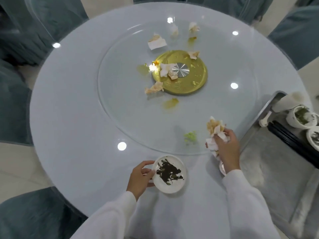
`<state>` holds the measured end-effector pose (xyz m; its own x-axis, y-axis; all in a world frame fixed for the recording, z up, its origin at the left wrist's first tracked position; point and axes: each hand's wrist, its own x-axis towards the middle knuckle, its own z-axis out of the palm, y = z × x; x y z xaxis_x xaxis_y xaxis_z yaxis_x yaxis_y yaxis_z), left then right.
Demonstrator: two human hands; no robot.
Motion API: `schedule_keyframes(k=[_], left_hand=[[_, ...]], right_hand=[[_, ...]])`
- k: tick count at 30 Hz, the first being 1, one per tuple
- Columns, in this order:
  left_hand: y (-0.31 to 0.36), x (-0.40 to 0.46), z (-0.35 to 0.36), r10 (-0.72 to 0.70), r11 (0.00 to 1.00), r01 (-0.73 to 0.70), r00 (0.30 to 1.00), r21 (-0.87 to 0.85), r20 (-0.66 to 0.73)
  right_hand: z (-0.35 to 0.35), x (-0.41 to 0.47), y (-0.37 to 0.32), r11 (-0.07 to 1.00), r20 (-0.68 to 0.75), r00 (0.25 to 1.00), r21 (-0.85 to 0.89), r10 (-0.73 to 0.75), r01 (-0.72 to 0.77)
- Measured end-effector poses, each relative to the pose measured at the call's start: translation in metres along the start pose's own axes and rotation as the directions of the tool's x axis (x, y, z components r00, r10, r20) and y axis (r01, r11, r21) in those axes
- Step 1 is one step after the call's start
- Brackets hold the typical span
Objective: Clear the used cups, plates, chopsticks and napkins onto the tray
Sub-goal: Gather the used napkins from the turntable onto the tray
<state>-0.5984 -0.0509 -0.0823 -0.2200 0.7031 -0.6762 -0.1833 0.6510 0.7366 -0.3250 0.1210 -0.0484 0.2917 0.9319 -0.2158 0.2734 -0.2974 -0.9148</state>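
Note:
My left hand [141, 177] grips the rim of a small white plate [170, 175] smeared with dark sauce, near the table's front edge. My right hand [227, 149] holds a bunch of crumpled stained napkins [215, 130] just left of the metal tray [269, 152]. A small white cup [222, 168] peeks out from under my right wrist. On the tray stand two used white cups [302, 117], black chopsticks [293, 144] and a napkin. Several more dirty napkins [157, 43] lie on the glass turntable [120, 94], some around its gold hub [189, 80].
The round white table [69, 118] carries yellow sauce spills [170, 103] and a green food blob [189, 136] on the turntable. Grey-blue covered chairs [15, 104] ring the table. The tray sits at the right, beyond the table edge.

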Motion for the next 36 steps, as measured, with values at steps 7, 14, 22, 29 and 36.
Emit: schedule_keyframes(k=[7, 14, 22, 29, 36], left_hand=[[-0.011, 0.022, 0.027, -0.069, 0.998, 0.069, 0.997, 0.014, -0.019], [-0.018, 0.039, 0.045, -0.108, 0.992, 0.110, 0.994, 0.059, -0.037], [-0.010, 0.050, 0.058, -0.125, 0.992, 0.125, 0.991, -0.001, -0.056], [0.002, 0.053, 0.064, -0.151, 0.984, 0.144, 0.986, -0.105, -0.064], [0.006, 0.055, 0.054, -0.182, 0.971, 0.168, 0.980, -0.170, -0.075]], right_hand=[[0.035, 0.082, 0.012, 0.855, 0.115, 0.983, -0.485, -0.146, 0.184], [0.061, 0.096, 0.022, 0.748, 0.297, 0.934, -0.570, -0.197, 0.339], [0.065, 0.069, 0.030, 0.624, 0.522, 0.818, -0.562, -0.242, 0.544], [0.068, 0.024, 0.033, 0.630, 0.535, 0.813, -0.555, -0.229, 0.543], [0.068, -0.031, 0.041, 0.645, 0.476, 0.847, -0.574, -0.239, 0.504]])
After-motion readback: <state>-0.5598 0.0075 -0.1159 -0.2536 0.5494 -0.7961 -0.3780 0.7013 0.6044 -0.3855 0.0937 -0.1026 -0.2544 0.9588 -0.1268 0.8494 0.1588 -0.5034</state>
